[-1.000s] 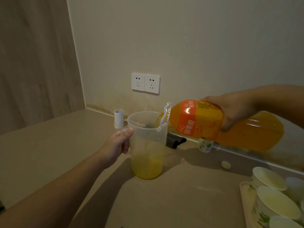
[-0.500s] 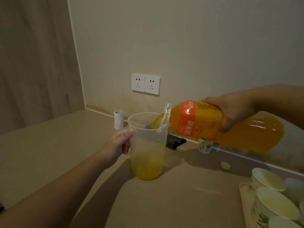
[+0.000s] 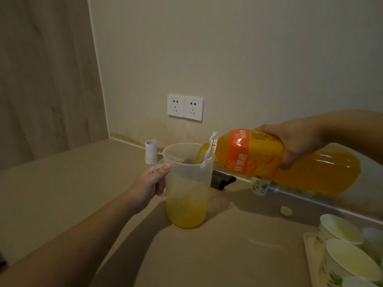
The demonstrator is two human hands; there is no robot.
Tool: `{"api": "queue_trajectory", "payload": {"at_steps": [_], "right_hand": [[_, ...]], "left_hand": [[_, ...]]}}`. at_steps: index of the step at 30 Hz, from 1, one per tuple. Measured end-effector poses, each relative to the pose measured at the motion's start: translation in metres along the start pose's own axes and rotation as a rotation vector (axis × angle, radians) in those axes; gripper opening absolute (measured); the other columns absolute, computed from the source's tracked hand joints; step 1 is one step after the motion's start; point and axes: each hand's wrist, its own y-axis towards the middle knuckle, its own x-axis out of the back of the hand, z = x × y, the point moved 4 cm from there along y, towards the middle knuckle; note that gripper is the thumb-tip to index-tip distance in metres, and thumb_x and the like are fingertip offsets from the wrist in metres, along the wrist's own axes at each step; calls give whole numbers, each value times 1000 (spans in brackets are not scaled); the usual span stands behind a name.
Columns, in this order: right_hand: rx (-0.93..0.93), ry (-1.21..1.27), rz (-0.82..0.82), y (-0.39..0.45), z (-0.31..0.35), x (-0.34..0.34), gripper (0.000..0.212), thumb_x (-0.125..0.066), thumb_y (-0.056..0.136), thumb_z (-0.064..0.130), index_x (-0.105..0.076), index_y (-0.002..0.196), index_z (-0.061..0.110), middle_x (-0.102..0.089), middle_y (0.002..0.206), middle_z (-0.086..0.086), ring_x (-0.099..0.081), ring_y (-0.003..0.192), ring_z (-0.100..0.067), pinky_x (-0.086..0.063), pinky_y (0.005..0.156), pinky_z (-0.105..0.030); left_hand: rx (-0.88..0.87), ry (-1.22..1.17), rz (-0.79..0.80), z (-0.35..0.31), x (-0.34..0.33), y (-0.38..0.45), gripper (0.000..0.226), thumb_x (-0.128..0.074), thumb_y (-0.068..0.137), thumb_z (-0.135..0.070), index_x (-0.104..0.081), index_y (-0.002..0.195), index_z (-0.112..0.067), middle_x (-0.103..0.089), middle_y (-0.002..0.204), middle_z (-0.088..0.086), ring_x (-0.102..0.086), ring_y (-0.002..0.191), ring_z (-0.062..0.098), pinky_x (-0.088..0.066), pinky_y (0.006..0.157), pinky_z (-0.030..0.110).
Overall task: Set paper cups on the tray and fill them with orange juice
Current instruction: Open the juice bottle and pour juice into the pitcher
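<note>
A clear plastic pitcher (image 3: 187,193) stands on the counter, its lower part filled with orange juice. My left hand (image 3: 148,183) grips its handle. My right hand (image 3: 294,141) holds a large orange juice bottle (image 3: 269,160) tipped nearly flat, neck over the pitcher's rim, juice running in. At the bottom right, several paper cups (image 3: 342,226) with green leaf print stand on a pale tray (image 3: 310,257). Another paper cup (image 3: 260,186) sits by the wall under the bottle.
A small pale bottle cap (image 3: 286,210) lies on the counter. A white cylinder (image 3: 150,152) stands behind the pitcher. A dark folded object (image 3: 221,181) lies by the wall. Two wall sockets (image 3: 185,107) are above the counter.
The juice level in the pitcher has risen slightly. Both hands and the bottle hold almost the same pose.
</note>
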Motion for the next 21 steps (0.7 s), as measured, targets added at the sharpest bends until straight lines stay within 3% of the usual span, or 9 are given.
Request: {"api": "queue_trajectory", "payload": {"at_steps": [7, 12, 21], "right_hand": [[12, -17, -8, 0, 1, -1, 108, -88, 58, 50, -23, 145, 46, -57, 122, 8, -60, 102, -16, -54, 84, -34], [-13, -150, -48, -1, 1, -2, 91, -80, 61, 63, -44, 141, 36, -58, 128, 6, -60, 112, -19, -49, 91, -33], [7, -120, -45, -3, 5, 0, 92, -83, 64, 56, -38, 143, 39, -59, 126, 5, -60, 107, -17, -51, 88, -33]], "left_hand": [[1, 14, 1, -2, -1, -2, 78, -79, 50, -83, -44, 59, -14, -42, 55, 6, -41, 51, 14, -39, 51, 21], [-10, 8, -15, -4, -3, -2, 84, -80, 45, -84, -43, 60, -10, -43, 54, 6, -40, 47, 12, -37, 46, 19], [-1, 17, 0, -1, 1, 0, 74, -80, 51, -83, -46, 59, -17, -43, 56, 4, -41, 51, 13, -38, 52, 24]]}}
